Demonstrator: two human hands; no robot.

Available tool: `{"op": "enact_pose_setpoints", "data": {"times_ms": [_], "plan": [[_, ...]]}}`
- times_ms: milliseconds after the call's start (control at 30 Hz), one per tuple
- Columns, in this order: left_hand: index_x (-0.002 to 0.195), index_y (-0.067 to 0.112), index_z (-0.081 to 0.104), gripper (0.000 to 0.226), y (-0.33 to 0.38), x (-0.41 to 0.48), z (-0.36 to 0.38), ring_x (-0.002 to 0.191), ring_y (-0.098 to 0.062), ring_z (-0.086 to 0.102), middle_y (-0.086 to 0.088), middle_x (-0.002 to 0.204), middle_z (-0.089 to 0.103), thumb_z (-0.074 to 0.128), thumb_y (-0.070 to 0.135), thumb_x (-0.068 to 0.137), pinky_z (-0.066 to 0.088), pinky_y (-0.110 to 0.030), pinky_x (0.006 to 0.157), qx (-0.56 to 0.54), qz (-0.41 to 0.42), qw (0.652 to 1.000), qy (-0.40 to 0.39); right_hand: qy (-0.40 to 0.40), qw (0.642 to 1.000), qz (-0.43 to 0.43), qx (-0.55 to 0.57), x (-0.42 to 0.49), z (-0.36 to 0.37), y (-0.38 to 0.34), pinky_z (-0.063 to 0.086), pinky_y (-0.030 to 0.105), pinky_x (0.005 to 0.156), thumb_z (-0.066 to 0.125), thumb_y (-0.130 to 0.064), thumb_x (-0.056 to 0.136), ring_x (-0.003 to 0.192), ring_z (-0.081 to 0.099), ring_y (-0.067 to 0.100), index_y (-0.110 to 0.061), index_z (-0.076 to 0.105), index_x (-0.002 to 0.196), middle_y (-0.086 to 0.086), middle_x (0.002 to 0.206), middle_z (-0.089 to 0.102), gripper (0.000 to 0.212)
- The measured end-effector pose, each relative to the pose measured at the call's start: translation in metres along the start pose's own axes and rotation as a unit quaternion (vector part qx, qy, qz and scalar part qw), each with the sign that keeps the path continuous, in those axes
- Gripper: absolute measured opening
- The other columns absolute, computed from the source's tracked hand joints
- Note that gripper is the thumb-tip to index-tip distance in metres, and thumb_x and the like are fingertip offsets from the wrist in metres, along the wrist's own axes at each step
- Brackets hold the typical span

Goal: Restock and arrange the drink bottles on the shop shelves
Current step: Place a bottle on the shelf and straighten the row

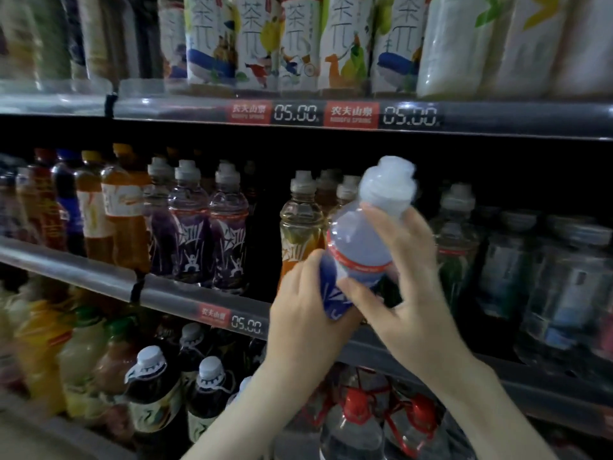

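With most rows filled, both hands, left [303,313] and right [403,270], grip one tilted bottle [360,247], unshelved, before the shelf [99,277] gap mid-frame.

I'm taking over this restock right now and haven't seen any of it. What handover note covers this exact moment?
Left hand grips the base of the bottle; right hand grips its shoulder, under the cap.
Bottle is tilted, in the air before the middle shelf, not yet placed.
Done: purple bottles and amber bottles stand in rows, a dark gap between them.
Left: stand this bottle upright on the shelf; its slot is not clear from here.
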State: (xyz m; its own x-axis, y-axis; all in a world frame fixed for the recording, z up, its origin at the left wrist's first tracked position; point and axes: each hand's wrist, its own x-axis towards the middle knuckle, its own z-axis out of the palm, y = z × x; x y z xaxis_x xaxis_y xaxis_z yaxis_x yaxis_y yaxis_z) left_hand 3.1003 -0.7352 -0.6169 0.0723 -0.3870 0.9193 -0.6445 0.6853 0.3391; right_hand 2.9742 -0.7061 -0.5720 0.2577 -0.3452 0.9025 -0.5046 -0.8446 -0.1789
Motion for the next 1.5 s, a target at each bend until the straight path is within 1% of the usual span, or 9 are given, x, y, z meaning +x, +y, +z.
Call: {"op": "enact_pose_setpoints", "data": {"times_ms": [133, 267, 567, 733, 933, 1033, 1167, 1333, 1500], "plan": [[0.119, -0.002, 0.055, 0.064, -0.044, 0.014, -0.031, 0.095, -0.019, 0.057, -0.006, 0.103, 0.061, 0.069, 0.044, 0.077, 0.033, -0.012, 0.074, 0.041, -0.132, 0.989, 0.05, -0.117, 0.991, 0.065, 0.025, -0.003, 0.027, 0.003, 0.014, 0.011, 0.11, 0.056, -0.038, 0.089, 0.142, -0.006, -0.009, -0.062, 0.005, 0.141, -0.022, 0.157, -0.007, 0.077], [0.135, 0.004, 0.045, 0.07, -0.086, 0.037, -0.039, 0.115, -0.027, 0.053, -0.011, 0.126, 0.056, 0.068, 0.044, 0.082, 0.043, -0.035, 0.091, 0.067, -0.253, 0.965, 0.022, -0.085, 0.99, 0.103, -0.04, -0.008, 0.034, 0.017, 0.006, -0.001, 0.106, 0.06, -0.028, 0.091, 0.142, 0.004, -0.007, -0.051, 0.013, 0.145, -0.015, 0.156, 0.013, 0.075], [0.144, 0.001, 0.029, 0.075, -0.102, 0.043, -0.001, 0.127, -0.027, 0.039, -0.014, 0.136, 0.043, 0.065, 0.034, 0.088, 0.037, -0.033, 0.1, 0.027, -0.271, 0.962, 0.02, 0.114, 0.962, 0.113, -0.219, -0.018, 0.011, 0.053, 0.015, 0.01, 0.11, 0.068, -0.002, 0.082, 0.13, 0.031, 0.023, -0.005, 0.04, 0.138, 0.019, 0.135, 0.042, 0.063], [0.139, -0.004, 0.034, 0.068, -0.112, 0.037, 0.016, 0.123, -0.033, 0.042, -0.02, 0.132, 0.045, 0.065, 0.029, 0.088, 0.039, -0.039, 0.1, 0.06, -0.277, 0.959, -0.014, 0.191, 0.914, 0.157, -0.322, -0.03, -0.007, 0.077, 0.036, 0.046, 0.103, 0.07, -0.005, 0.081, 0.127, 0.029, 0.038, 0.0, 0.031, 0.141, 0.028, 0.136, 0.033, 0.072], [0.131, -0.009, 0.036, 0.065, -0.119, 0.044, 0.025, 0.118, -0.041, 0.045, -0.028, 0.126, 0.047, 0.063, 0.032, 0.089, 0.041, -0.045, 0.096, 0.146, -0.278, 0.947, -0.067, 0.084, 0.89, 0.413, -0.177, -0.044, -0.018, 0.086, 0.038, 0.034, 0.103, 0.071, -0.032, 0.084, 0.139, 0.03, 0.025, -0.017, 0.006, 0.152, 0.008, 0.157, 0.02, 0.096], [0.133, -0.011, 0.034, 0.065, -0.122, 0.042, 0.031, 0.117, -0.044, 0.045, -0.031, 0.125, 0.047, 0.061, 0.03, 0.091, 0.041, -0.046, 0.094, 0.169, -0.279, 0.941, -0.094, 0.049, 0.866, 0.459, -0.195, -0.048, -0.023, 0.096, 0.05, 0.032, 0.079, 0.07, -0.043, 0.082, 0.109, 0.057, 0.028, -0.009, 0.032, 0.141, 0.013, 0.132, 0.051, 0.078], [0.146, -0.008, 0.014, 0.071, -0.104, 0.03, 0.035, 0.132, -0.045, 0.027, -0.032, 0.142, 0.028, 0.052, 0.025, 0.096, 0.032, -0.05, 0.106, 0.115, -0.284, 0.951, -0.049, 0.042, 0.868, 0.453, -0.199, -0.051, -0.031, 0.102, 0.043, 0.023, 0.056, 0.069, -0.041, 0.084, 0.075, 0.059, 0.02, -0.01, 0.047, 0.117, 0.009, 0.1, 0.062, 0.051], [0.151, 0.031, -0.002, 0.08, -0.052, 0.007, 0.045, 0.144, -0.024, 0.002, -0.009, 0.158, 0.003, 0.039, 0.058, 0.088, 0.021, -0.049, 0.11, -0.036, -0.201, 0.977, -0.056, 0.035, 0.857, 0.471, -0.204, -0.057, -0.041, 0.106, 0.049, 0.036, 0.07, 0.064, -0.044, 0.087, 0.095, 0.063, 0.036, -0.006, 0.025, 0.147, 0.019, 0.118, 0.059, 0.081], [0.144, 0.043, -0.022, 0.116, -0.042, -0.001, 0.074, 0.144, -0.034, -0.012, -0.012, 0.156, -0.022, 0.033, 0.094, 0.056, 0.005, -0.057, 0.113, 0.053, -0.206, 0.969, -0.124, 0.013, 0.854, 0.482, -0.195, -0.052, -0.046, 0.104, 0.035, 0.019, 0.047, 0.064, -0.044, 0.087, 0.065, 0.057, 0.018, -0.009, 0.028, 0.142, 0.003, 0.085, 0.056, 0.074]]}}
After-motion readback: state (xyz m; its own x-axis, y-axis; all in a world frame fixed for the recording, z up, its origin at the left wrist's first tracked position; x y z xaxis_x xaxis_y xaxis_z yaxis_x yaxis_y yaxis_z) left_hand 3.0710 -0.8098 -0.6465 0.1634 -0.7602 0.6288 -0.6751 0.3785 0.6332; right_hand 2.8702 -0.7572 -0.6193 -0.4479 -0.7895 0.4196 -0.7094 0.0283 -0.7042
